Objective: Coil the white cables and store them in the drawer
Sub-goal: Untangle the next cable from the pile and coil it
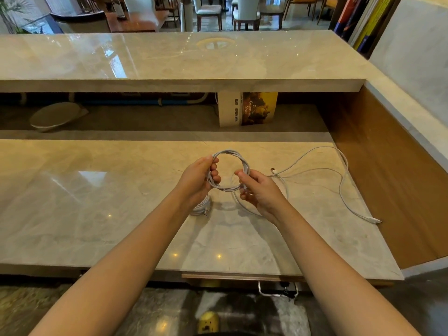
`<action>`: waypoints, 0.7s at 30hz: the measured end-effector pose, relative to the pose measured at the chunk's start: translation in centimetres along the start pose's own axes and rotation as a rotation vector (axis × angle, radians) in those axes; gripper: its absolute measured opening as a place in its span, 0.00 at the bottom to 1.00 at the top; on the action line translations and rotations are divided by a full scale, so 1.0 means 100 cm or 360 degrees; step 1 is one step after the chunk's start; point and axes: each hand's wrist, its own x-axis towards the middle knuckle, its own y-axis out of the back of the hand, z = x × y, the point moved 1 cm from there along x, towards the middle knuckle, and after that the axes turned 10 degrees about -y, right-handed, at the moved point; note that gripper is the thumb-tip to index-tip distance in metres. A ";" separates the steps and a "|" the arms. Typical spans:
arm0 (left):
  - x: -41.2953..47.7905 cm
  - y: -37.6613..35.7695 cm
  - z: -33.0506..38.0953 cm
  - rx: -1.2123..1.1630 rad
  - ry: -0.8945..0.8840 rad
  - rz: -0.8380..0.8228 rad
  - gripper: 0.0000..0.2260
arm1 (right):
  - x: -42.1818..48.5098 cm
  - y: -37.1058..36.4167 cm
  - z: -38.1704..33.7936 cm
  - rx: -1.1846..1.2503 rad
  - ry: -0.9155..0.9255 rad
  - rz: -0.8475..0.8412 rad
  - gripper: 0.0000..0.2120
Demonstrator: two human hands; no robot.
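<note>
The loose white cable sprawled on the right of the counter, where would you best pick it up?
Probably just behind its plug at the near right end, pinched from above: that end of the loose cable lies flat on the counter, clear of the other loops, so coiling could start there.

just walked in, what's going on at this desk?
A person is coiling white cable above the marble desk. The left hand grips one side of the coil and the right hand pinches the other. A finished bundle lies under the left wrist; more loose cable sprawls to the right.
</note>
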 end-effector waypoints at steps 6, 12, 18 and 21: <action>-0.005 0.028 0.005 0.0113 0.0015 0.0055 0.09 | 0.012 -0.015 0.010 -0.0380 -0.0091 0.0010 0.04; -0.006 0.057 0.001 0.0923 -0.0150 0.0083 0.08 | 0.024 -0.033 0.023 -0.0481 -0.0100 0.0132 0.04; 0.000 0.091 -0.003 0.1442 -0.0201 0.0213 0.06 | 0.047 -0.048 0.040 -0.0813 -0.0042 0.0325 0.04; 0.006 0.101 -0.006 0.1561 -0.0176 0.0275 0.06 | 0.056 -0.057 0.043 -0.0942 0.0012 0.0428 0.08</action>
